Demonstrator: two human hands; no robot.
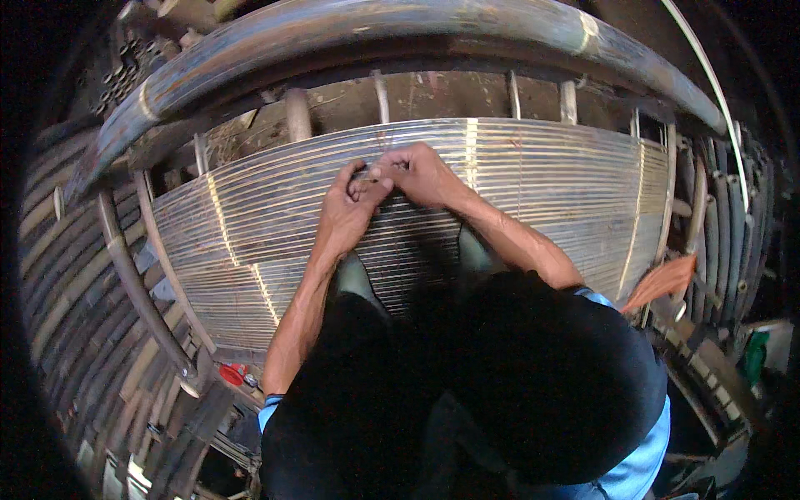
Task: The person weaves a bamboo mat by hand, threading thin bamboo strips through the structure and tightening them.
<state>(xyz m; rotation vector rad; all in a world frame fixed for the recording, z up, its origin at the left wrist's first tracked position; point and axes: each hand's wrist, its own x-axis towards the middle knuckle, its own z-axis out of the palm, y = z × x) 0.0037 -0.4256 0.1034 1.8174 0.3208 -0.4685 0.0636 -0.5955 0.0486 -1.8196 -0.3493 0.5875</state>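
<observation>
Reaching forward with forearms [305,310] angled inward; holding left hand [353,202] and right hand [419,177] close together with fingers curled narrow, over the slatted panel [567,179] near its far edge; cannot tell whether gripping anything between fingertips.

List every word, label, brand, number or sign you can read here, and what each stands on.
None can be read.
Slatted panel and thick pole: pale bands, no lettering visible.
Small red item and green item: too small or blurred to tell whether they bear any marking.
</observation>
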